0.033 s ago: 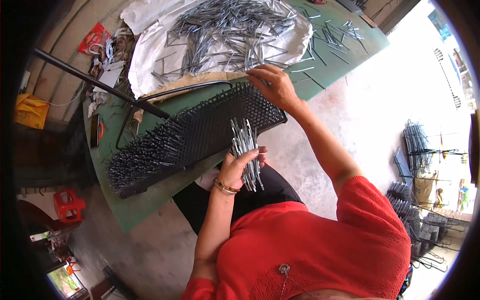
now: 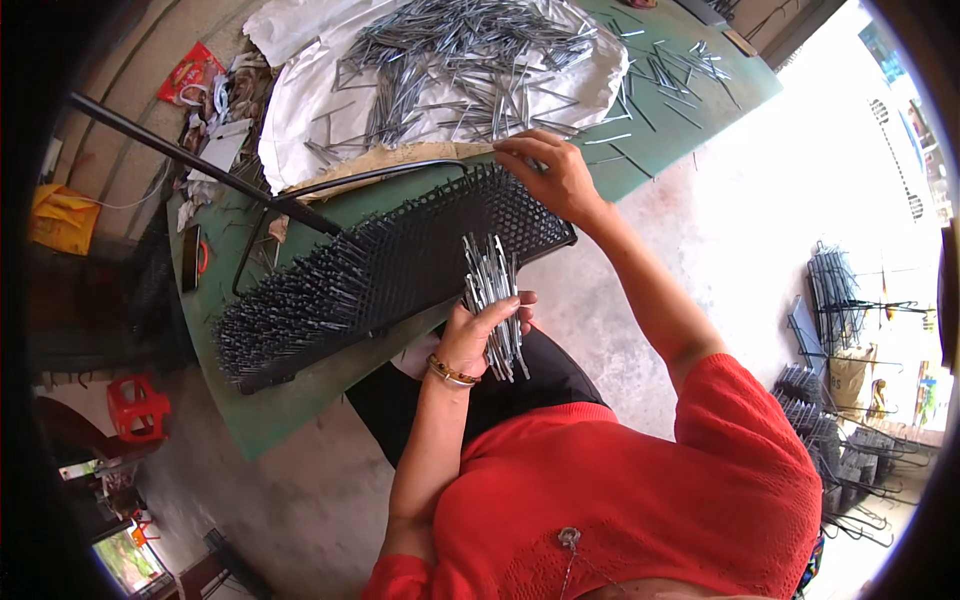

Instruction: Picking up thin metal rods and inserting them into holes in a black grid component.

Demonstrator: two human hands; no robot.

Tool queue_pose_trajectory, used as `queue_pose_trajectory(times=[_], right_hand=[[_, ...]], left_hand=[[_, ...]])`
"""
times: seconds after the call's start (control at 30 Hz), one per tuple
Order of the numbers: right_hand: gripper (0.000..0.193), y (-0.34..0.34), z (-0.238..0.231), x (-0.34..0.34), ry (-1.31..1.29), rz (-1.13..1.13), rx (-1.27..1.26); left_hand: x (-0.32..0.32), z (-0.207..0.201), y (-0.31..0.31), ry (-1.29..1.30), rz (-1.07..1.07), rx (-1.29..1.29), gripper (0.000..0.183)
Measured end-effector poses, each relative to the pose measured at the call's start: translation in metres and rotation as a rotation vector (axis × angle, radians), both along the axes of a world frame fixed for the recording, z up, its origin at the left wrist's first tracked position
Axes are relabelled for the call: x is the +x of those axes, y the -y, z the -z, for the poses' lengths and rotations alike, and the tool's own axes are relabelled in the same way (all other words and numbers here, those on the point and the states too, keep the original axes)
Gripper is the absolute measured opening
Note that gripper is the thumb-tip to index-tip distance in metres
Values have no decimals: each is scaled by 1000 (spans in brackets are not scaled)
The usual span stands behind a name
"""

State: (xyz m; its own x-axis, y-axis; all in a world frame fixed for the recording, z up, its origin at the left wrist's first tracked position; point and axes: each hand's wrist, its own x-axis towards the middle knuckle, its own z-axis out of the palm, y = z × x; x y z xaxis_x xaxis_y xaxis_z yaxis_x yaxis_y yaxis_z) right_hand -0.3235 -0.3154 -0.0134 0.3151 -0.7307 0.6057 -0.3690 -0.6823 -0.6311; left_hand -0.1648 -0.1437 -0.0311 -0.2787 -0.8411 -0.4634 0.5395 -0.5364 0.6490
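Note:
My left hand (image 2: 478, 330) is closed around a bundle of thin silvery metal rods (image 2: 490, 270), held upright in front of a long black perforated rack (image 2: 415, 255). Many dark rods (image 2: 285, 318) stand packed in the rack's left part; the right part shows open holes. Over the rack's far right end, my right hand (image 2: 548, 172) is bent with thumb and fingertips together. Whatever its fingertips pinch is too small or hidden to make out. Beyond it, a big loose heap of metal rods (image 2: 465, 45) lies on a crumpled white sheet (image 2: 295, 120).
The rack rests on a green tabletop (image 2: 690, 125), where more loose rods lie at the far right. A black bar (image 2: 190, 155) slants in from the left to the rack's handle. A phone (image 2: 190, 258) lies at the table's left edge. Wire racks (image 2: 835, 290) stand on the right.

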Motion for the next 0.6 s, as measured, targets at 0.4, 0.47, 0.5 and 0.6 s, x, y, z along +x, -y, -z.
queue_pose_trajectory(times=[0.4,0.47,0.5,0.6], right_hand=[[22,-51,-2,-1,161,-433,1145],[24,-51,2,-5,153,-403,1133],[24,-52,2,-7,155,-401,1132],[24,-52,-1,-11,174,-350,1102]], left_hand=[[-8,-12,0,35,155,-95,27],[-11,-11,2,39,163,-110,28],[-11,-10,3,39,166,-111,28],[-14,-8,6,54,184,-115,28]])
